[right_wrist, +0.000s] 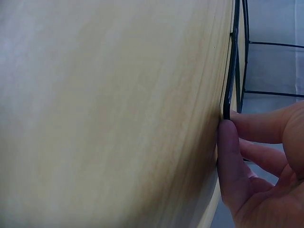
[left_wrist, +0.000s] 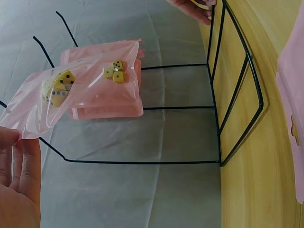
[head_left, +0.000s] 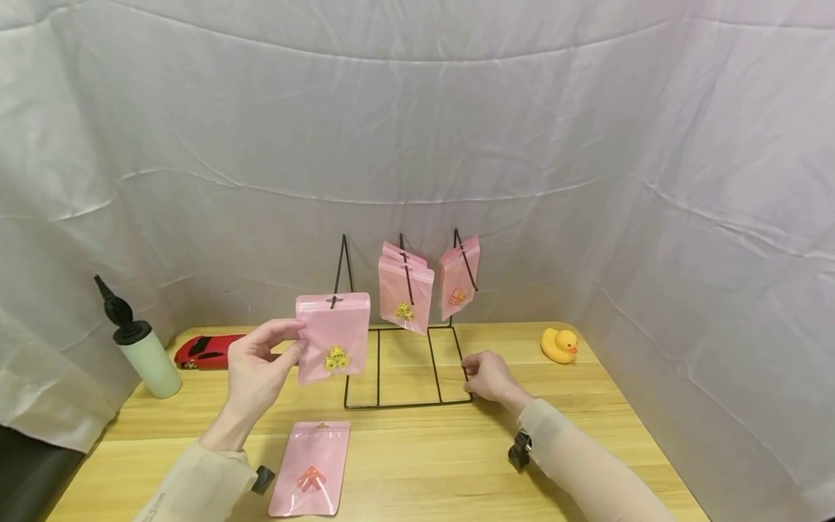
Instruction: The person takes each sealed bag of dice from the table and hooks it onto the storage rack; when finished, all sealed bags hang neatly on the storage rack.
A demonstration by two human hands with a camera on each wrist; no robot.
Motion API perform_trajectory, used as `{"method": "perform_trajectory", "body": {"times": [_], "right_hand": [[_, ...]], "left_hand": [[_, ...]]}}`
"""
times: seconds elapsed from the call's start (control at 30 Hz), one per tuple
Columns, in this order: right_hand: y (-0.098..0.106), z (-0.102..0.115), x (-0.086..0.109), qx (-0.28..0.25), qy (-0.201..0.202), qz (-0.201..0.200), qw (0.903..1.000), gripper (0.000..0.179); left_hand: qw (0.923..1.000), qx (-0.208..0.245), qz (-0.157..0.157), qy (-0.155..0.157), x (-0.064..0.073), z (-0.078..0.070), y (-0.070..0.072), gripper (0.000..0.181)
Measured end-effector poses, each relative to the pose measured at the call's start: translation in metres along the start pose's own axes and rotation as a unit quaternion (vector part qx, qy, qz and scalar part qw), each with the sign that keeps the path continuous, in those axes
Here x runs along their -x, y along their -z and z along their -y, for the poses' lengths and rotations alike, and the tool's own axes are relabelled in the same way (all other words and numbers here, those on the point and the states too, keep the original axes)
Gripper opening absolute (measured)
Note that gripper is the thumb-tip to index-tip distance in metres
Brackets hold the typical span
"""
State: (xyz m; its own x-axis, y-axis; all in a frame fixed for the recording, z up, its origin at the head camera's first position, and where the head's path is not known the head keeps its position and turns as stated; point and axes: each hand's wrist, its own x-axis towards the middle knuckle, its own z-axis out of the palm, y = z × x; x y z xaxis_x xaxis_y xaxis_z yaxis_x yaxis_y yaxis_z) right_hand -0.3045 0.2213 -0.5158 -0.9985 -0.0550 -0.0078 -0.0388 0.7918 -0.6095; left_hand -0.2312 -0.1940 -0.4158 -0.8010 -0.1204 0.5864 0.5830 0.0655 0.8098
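Note:
My left hand (head_left: 257, 366) pinches the left edge of a pink zip bag (head_left: 320, 330) with yellow dice inside. The bag's hanging hole is at the front end of the left hook of a black wire display rack (head_left: 409, 406); whether the wire passes through the hole I cannot tell. In the left wrist view, thumb and fingers hold the clear bag's corner (left_wrist: 33, 130). My right hand (head_left: 492, 378) grips the rack's base at its right side, with thumb and fingers about the wire (right_wrist: 231, 76) in the right wrist view. More pink bags (head_left: 395, 286) hang on the middle hook.
Another pink bag (head_left: 454, 275) with orange dice hangs on the right hook. A pink bag with red pieces (head_left: 326, 453) lies flat at the front. A red toy car (head_left: 209, 353) and a green pump bottle (head_left: 151, 364) stand left, a yellow rubber duck (head_left: 558, 346) right.

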Motion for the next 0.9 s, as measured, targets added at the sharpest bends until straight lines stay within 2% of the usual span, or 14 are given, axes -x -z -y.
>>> {"method": "perform_trajectory", "body": {"times": [0.2,0.4,0.63,0.9], "right_hand": [[0.001,0.000,0.001,-0.001,0.002,0.000,1.0000,0.052],[0.001,-0.002,0.002,-0.027,-0.004,0.003,0.9996,0.049],[0.001,-0.004,0.001,-0.033,-0.005,0.001,0.9994,0.048],[0.000,-0.005,0.000,-0.026,0.000,-0.002,0.9997,0.049]], "left_hand": [[0.9997,-0.020,-0.003,0.014,-0.004,0.005,0.000,0.024],[0.9988,-0.045,0.003,0.016,-0.008,0.009,0.000,0.024],[0.9988,-0.043,0.003,0.021,-0.014,0.013,-0.001,0.024],[0.9995,-0.028,0.005,0.013,-0.025,0.016,-0.005,0.025]]}}
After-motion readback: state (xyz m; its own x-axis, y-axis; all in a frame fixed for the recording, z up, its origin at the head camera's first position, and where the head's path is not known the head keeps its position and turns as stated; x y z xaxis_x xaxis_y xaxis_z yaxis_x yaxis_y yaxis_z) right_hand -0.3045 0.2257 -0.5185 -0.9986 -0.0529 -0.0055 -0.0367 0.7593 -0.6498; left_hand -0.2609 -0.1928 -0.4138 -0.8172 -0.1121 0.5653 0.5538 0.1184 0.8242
